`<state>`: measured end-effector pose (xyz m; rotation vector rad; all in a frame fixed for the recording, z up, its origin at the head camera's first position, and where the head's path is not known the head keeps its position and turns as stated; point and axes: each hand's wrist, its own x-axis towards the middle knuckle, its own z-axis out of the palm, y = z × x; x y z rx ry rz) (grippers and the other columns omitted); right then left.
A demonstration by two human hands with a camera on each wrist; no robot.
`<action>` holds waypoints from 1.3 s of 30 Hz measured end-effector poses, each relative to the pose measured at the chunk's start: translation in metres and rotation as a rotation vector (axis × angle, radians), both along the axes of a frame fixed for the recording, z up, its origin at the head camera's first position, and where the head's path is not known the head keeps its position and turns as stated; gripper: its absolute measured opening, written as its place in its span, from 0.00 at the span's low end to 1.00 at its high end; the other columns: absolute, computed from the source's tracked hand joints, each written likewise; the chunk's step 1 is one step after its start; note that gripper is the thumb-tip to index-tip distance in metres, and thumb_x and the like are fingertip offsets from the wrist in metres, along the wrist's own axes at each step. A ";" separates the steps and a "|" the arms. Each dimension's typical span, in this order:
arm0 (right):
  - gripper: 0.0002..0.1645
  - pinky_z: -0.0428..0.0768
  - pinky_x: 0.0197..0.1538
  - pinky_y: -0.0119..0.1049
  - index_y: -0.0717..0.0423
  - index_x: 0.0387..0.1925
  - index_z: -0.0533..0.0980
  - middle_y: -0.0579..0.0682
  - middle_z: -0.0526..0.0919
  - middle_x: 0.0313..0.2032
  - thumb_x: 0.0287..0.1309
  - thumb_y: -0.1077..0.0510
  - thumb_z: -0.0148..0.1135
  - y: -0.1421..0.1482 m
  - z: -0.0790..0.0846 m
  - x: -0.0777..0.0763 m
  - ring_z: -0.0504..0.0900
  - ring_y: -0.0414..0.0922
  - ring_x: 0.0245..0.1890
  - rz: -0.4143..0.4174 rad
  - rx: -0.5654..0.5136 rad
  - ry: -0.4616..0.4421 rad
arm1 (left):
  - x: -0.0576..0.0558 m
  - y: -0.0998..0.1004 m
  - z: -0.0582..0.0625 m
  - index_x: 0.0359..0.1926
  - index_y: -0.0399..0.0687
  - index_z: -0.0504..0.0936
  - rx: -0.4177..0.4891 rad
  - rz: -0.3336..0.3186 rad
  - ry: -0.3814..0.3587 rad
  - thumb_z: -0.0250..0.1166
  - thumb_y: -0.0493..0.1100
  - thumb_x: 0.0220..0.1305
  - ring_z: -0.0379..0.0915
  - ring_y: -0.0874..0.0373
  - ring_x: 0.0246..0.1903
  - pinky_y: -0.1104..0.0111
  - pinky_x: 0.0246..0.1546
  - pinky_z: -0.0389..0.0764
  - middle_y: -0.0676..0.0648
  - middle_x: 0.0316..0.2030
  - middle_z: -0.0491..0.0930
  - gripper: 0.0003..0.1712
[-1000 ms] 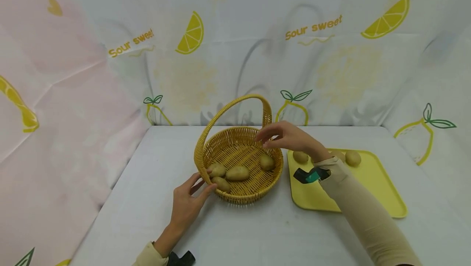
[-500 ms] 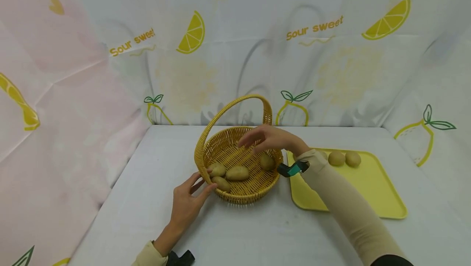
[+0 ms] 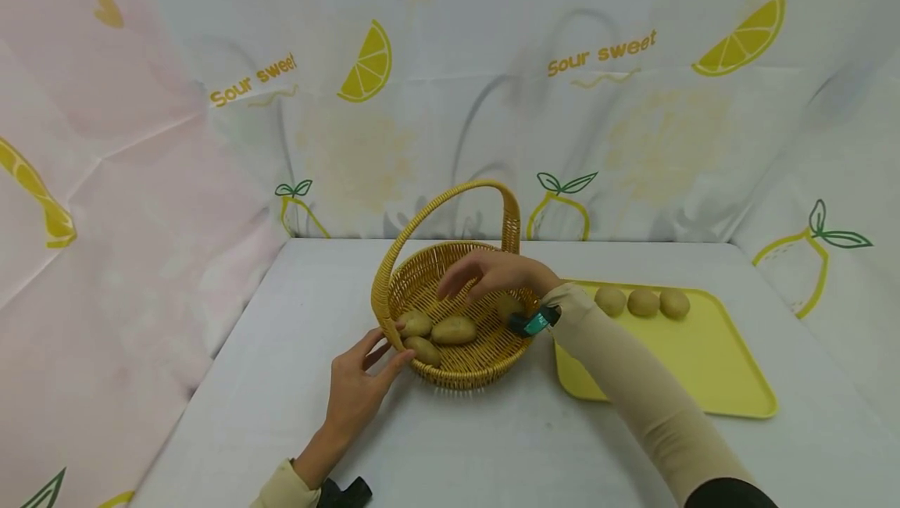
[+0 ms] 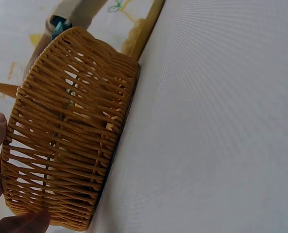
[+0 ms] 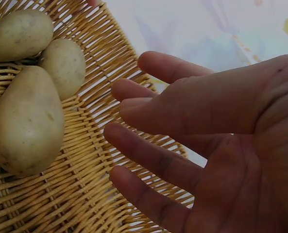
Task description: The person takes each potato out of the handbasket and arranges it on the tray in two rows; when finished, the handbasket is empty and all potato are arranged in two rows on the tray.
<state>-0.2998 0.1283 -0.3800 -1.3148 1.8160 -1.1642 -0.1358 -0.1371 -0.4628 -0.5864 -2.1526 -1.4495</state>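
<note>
A round woven wicker basket (image 3: 450, 258) with a tall arched handle (image 3: 443, 199) stands on the table. Several potatoes lie inside, among them a long one (image 3: 453, 330) near the middle and two (image 3: 423, 352) by the left wall. My left hand (image 3: 357, 395) grips the basket's left rim at the foot of the handle; in the left wrist view its fingertips (image 4: 39, 221) press the outer weave. Over the basket's interior, my right hand (image 3: 495, 272) hangs with relaxed, spread fingers, holding nothing. Its wrist partly covers another potato (image 3: 508, 306) at the basket's right side.
Right of the basket lies a yellow tray (image 3: 689, 367) with a row of potatoes (image 3: 643, 302) along its back edge. The right sleeve (image 3: 626, 367) crosses the tray's left part. A lemon-print cloth (image 3: 436, 125) hangs behind the white table (image 3: 506, 453).
My right hand has moved left and slightly down, from the basket's right rim to above its middle. The left hand and the basket have stayed in place.
</note>
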 end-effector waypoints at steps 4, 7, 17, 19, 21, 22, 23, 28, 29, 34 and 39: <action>0.25 0.75 0.67 0.62 0.76 0.60 0.76 0.68 0.81 0.59 0.60 0.82 0.58 -0.006 -0.006 -0.002 0.78 0.63 0.62 0.041 0.007 0.034 | 0.000 0.000 0.000 0.59 0.35 0.83 0.000 0.003 0.001 0.78 0.32 0.60 0.80 0.45 0.58 0.57 0.52 0.86 0.39 0.56 0.84 0.26; 0.27 0.75 0.68 0.57 0.75 0.60 0.76 0.64 0.82 0.59 0.57 0.82 0.57 -0.009 -0.014 -0.004 0.79 0.58 0.62 0.069 0.023 0.041 | 0.000 0.000 0.000 0.60 0.35 0.83 0.004 0.001 -0.004 0.78 0.32 0.60 0.80 0.45 0.58 0.57 0.53 0.86 0.40 0.56 0.84 0.26; 0.33 0.77 0.67 0.50 0.72 0.59 0.78 0.60 0.83 0.57 0.47 0.80 0.65 -0.013 -0.027 0.004 0.80 0.53 0.60 0.000 0.125 -0.147 | -0.001 -0.001 -0.004 0.59 0.36 0.83 0.019 -0.010 0.005 0.78 0.29 0.57 0.81 0.43 0.57 0.55 0.52 0.86 0.40 0.56 0.84 0.28; 0.34 0.78 0.65 0.47 0.71 0.58 0.80 0.59 0.83 0.56 0.43 0.80 0.66 -0.013 -0.028 0.008 0.79 0.53 0.58 -0.039 0.132 -0.227 | -0.001 0.000 -0.003 0.59 0.36 0.83 0.016 -0.005 0.003 0.78 0.29 0.57 0.81 0.43 0.57 0.55 0.52 0.87 0.39 0.55 0.84 0.28; 0.33 0.79 0.63 0.45 0.70 0.57 0.81 0.57 0.83 0.56 0.42 0.79 0.68 -0.012 -0.029 0.010 0.79 0.52 0.57 -0.067 0.139 -0.261 | -0.001 0.000 -0.003 0.59 0.35 0.83 0.014 0.001 0.000 0.78 0.28 0.56 0.81 0.42 0.57 0.54 0.51 0.87 0.38 0.55 0.84 0.28; 0.33 0.79 0.62 0.44 0.70 0.56 0.81 0.57 0.83 0.55 0.42 0.79 0.69 -0.011 -0.030 0.011 0.78 0.52 0.56 -0.080 0.141 -0.269 | -0.001 0.001 -0.003 0.58 0.34 0.83 0.013 0.005 -0.001 0.78 0.27 0.56 0.81 0.42 0.56 0.53 0.51 0.87 0.37 0.55 0.84 0.28; 0.33 0.79 0.62 0.44 0.69 0.56 0.82 0.56 0.83 0.55 0.42 0.78 0.70 -0.010 -0.030 0.011 0.78 0.52 0.56 -0.089 0.147 -0.260 | -0.001 0.001 -0.003 0.58 0.33 0.83 0.013 0.009 -0.002 0.78 0.27 0.56 0.81 0.41 0.56 0.53 0.51 0.87 0.37 0.54 0.84 0.27; 0.36 0.75 0.65 0.46 0.61 0.59 0.82 0.51 0.80 0.59 0.43 0.75 0.75 -0.007 -0.030 0.012 0.74 0.50 0.60 -0.080 0.191 -0.194 | -0.002 0.002 -0.003 0.57 0.32 0.83 0.007 0.015 0.004 0.77 0.26 0.55 0.82 0.40 0.54 0.53 0.50 0.87 0.36 0.53 0.85 0.27; 0.36 0.74 0.66 0.45 0.60 0.60 0.82 0.49 0.79 0.60 0.44 0.74 0.76 -0.007 -0.030 0.012 0.73 0.49 0.61 -0.074 0.204 -0.188 | -0.001 0.001 -0.003 0.57 0.32 0.83 0.007 0.014 0.005 0.78 0.26 0.55 0.82 0.40 0.54 0.54 0.50 0.87 0.36 0.53 0.85 0.27; 0.40 0.71 0.69 0.45 0.58 0.65 0.79 0.47 0.76 0.65 0.46 0.73 0.76 -0.006 -0.032 0.010 0.70 0.47 0.64 0.006 0.220 -0.136 | -0.001 0.000 -0.003 0.58 0.36 0.84 0.006 0.000 0.010 0.78 0.28 0.56 0.81 0.43 0.56 0.57 0.51 0.87 0.39 0.54 0.85 0.28; 0.43 0.70 0.69 0.42 0.53 0.68 0.78 0.43 0.75 0.66 0.47 0.71 0.77 -0.007 -0.031 0.010 0.70 0.44 0.64 0.031 0.261 -0.062 | -0.002 -0.001 -0.005 0.59 0.37 0.83 0.014 -0.010 0.011 0.78 0.29 0.57 0.81 0.43 0.56 0.57 0.52 0.87 0.40 0.55 0.85 0.28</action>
